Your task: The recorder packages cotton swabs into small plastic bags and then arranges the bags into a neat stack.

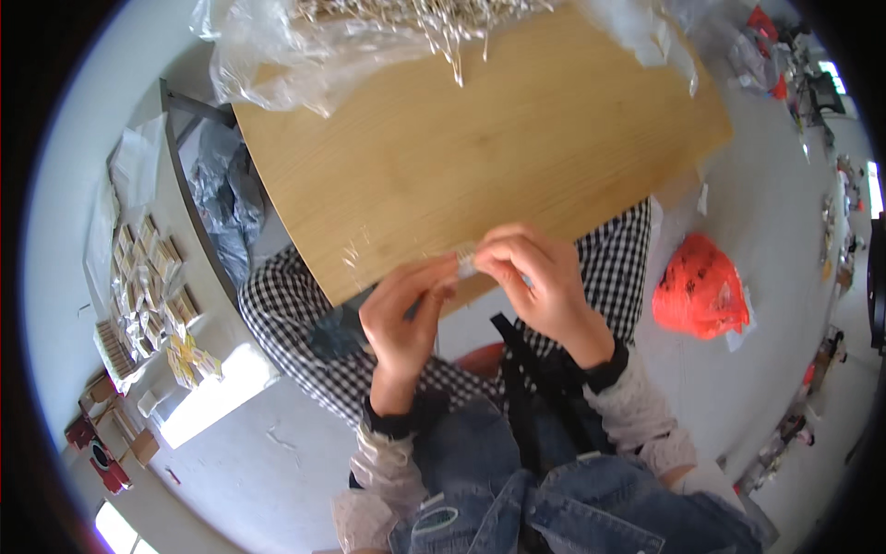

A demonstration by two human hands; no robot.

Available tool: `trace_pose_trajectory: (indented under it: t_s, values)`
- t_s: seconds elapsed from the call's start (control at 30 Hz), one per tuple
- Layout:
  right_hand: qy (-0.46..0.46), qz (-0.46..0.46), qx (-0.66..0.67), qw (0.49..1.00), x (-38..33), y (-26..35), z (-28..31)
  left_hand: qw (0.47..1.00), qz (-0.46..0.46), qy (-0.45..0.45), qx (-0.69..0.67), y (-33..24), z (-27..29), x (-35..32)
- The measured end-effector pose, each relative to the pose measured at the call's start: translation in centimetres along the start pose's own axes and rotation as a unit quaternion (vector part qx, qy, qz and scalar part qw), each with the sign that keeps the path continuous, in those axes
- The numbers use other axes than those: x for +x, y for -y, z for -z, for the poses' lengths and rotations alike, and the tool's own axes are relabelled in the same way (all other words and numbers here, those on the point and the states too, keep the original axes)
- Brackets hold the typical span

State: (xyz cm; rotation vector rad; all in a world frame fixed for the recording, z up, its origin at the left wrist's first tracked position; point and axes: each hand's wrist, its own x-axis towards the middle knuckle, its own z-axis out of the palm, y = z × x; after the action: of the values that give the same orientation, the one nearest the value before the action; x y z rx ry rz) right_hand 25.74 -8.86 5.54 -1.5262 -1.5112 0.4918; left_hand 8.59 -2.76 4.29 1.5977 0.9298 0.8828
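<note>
Over the near edge of the wooden table (480,138), my left hand (402,316) and my right hand (540,282) meet at their fingertips. Both are closed in a pinch on a small whitish, partly clear piece (466,265). Its kind is too small to make out, and the fingers cover part of it. A few thin pale sticks (355,251) lie on the tabletop just beyond my left hand. At the far edge, a pile of thin sticks with pale tips (406,11) rests on a clear plastic bag (277,69).
My knees in checked cloth (291,295) are under the table's near side. On the right floor sits a red plastic bag (701,291). A side table at left bears several small packs (148,286); a grey plastic bag (221,185) lies beside it.
</note>
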Motion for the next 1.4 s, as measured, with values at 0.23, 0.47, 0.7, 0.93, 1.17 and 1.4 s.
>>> trace_pose_trajectory:
  t_s: [0.23,0.47,0.7,0.93,1.17,1.4]
  values:
    - [0.043,-0.268,0.303,0.914,1.1,0.5,0.9,0.974,0.157,-0.029,-0.162,-0.5,-0.6,1.6]
    - [0.047,-0.296,0.343,0.890,1.2,1.4,1.8,0.939,0.225,-0.038,-0.259,-0.2,-0.1,2.0]
    - [0.048,-0.302,0.320,0.897,1.6,1.7,1.6,0.965,0.166,-0.022,-0.203,-1.4,-0.3,1.9]
    - [0.016,-0.297,0.319,0.900,0.9,0.2,0.9,0.980,0.119,-0.005,-0.157,-0.1,-0.9,1.2]
    - [0.003,-0.272,0.352,0.896,0.2,-0.5,0.4,0.982,0.114,-0.005,-0.152,-0.1,-1.1,1.1]
    - [0.023,-0.293,0.375,0.879,0.5,-0.2,0.7,0.984,0.124,-0.018,-0.128,-0.3,-1.2,1.1]
